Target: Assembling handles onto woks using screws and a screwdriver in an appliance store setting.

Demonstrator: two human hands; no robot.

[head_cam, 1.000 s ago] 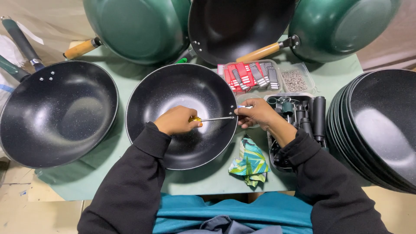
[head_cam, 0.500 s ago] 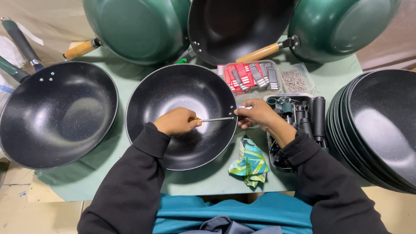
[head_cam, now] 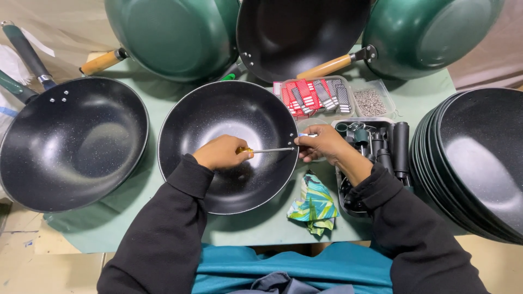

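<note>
A black speckled wok pan (head_cam: 218, 122) without a handle lies in front of me on the green table cover. My left hand (head_cam: 220, 152) is inside the pan, closed around a yellow-handled screwdriver (head_cam: 267, 150) whose metal shaft points right at the pan's right rim. My right hand (head_cam: 321, 144) grips that rim from outside, pinching a small metal part against it where the screwdriver tip meets the wall.
A finished black wok (head_cam: 71, 141) with a dark handle lies at left. Green woks (head_cam: 174, 35) and a black one with wooden handles lean at the back. Trays of red-and-grey packets (head_cam: 316, 98), screws (head_cam: 371, 102) and dark handles (head_cam: 381, 147) stand at right, beside stacked pans (head_cam: 479, 163). A patterned cloth (head_cam: 313, 204) lies near the front edge.
</note>
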